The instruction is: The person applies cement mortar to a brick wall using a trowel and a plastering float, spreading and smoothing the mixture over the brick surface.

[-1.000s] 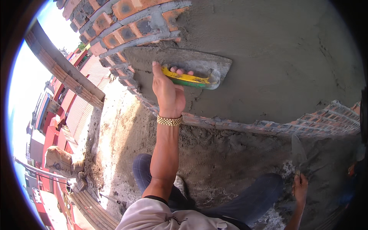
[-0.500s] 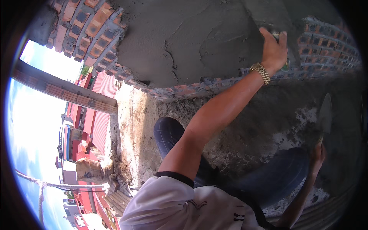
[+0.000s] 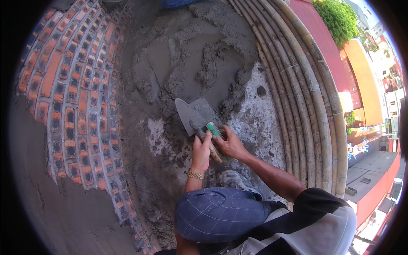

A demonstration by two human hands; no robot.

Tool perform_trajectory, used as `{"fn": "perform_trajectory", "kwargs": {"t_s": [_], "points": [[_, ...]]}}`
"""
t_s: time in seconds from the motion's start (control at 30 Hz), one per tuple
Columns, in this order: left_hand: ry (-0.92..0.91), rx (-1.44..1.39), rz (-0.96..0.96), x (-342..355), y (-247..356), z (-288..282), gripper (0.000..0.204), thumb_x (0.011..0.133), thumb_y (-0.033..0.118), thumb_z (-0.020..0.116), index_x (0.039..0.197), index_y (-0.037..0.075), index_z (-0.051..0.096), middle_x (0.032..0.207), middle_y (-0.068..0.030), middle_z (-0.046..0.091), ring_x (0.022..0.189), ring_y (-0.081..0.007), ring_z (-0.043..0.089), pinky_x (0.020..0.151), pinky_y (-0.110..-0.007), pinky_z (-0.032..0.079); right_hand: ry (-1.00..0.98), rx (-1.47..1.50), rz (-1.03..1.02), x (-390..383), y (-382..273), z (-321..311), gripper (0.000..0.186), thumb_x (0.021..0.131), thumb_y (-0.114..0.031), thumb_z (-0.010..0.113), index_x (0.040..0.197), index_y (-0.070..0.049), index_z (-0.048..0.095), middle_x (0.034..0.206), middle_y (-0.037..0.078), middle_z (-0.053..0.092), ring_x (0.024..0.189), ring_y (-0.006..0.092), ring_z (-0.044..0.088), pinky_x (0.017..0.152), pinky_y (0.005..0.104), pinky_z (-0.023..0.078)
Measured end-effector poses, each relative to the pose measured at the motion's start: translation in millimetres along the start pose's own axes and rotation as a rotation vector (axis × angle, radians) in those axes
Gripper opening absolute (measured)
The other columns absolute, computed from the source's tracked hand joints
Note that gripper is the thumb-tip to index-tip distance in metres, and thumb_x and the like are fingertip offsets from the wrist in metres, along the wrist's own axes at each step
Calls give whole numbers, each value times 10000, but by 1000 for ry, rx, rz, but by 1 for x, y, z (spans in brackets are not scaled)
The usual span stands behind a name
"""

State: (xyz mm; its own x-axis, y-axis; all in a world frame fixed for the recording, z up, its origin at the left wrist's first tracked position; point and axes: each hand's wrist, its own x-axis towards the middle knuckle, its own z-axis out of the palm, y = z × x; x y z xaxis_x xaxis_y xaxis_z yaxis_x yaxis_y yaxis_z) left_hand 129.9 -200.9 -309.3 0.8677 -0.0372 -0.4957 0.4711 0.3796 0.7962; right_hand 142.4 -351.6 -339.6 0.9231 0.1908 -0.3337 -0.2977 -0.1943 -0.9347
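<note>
My left hand, with a gold watch at its wrist, is closed around the wooden handle of a pointed trowel. My right hand grips the green handle of a flat plastering trowel. The two tools overlap, blades pointing away from me, and my hands nearly touch. Some mortar clings to the pointed blade near its neck. Just beyond the blades lies a broad heap of wet grey mortar on the floor. Fingers wrapped under the handles are partly hidden.
A bare brick wall, partly coated with grey plaster, rises at left. Along the right edge run several bamboo poles, with rooftops and a tree beyond. My bent knee is below my hands. Blue cloth shows at the far edge.
My view has swung from the plastered wall to the mortar heap. My left hand has left the wall, both hands have come together, and the pointed trowel has passed from right to left.
</note>
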Motion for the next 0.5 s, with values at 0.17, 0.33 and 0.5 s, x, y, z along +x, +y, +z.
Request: {"fn": "perform_trajectory", "kwargs": {"t_s": [0.17, 0.33, 0.5], "points": [[0, 299, -217, 5, 67, 12, 451, 1015, 388, 585, 1251, 20, 473, 971, -111, 665, 669, -159, 669, 499, -300, 566, -358, 380, 472, 23, 11, -40, 593, 998, -277, 592, 1382, 138, 412, 1176, 218, 629, 848, 230, 703, 734, 342, 574], [483, 879, 45, 58, 115, -127, 615, 1008, 527, 521, 1216, -52, 526, 614, -75, 597, 383, -132, 482, 341, -295, 444, -143, 235, 204, 64, -75, -147, 501, 962, -155, 545, 1386, 66, 395, 984, 169, 694, 678, 134, 649, 593, 272, 583], [815, 1120, -186, 107, 110, -247, 681, 1028, 526, 432, 1082, -127, 617, 702, -203, 656, 470, -302, 607, 403, -387, 488, 471, -855, -28, 184, -70, -237, 549, 1028, -433, 483, 1032, 103, 600, 833, 316, 667, 787, 479, 670, 743, 553, 520]]}}
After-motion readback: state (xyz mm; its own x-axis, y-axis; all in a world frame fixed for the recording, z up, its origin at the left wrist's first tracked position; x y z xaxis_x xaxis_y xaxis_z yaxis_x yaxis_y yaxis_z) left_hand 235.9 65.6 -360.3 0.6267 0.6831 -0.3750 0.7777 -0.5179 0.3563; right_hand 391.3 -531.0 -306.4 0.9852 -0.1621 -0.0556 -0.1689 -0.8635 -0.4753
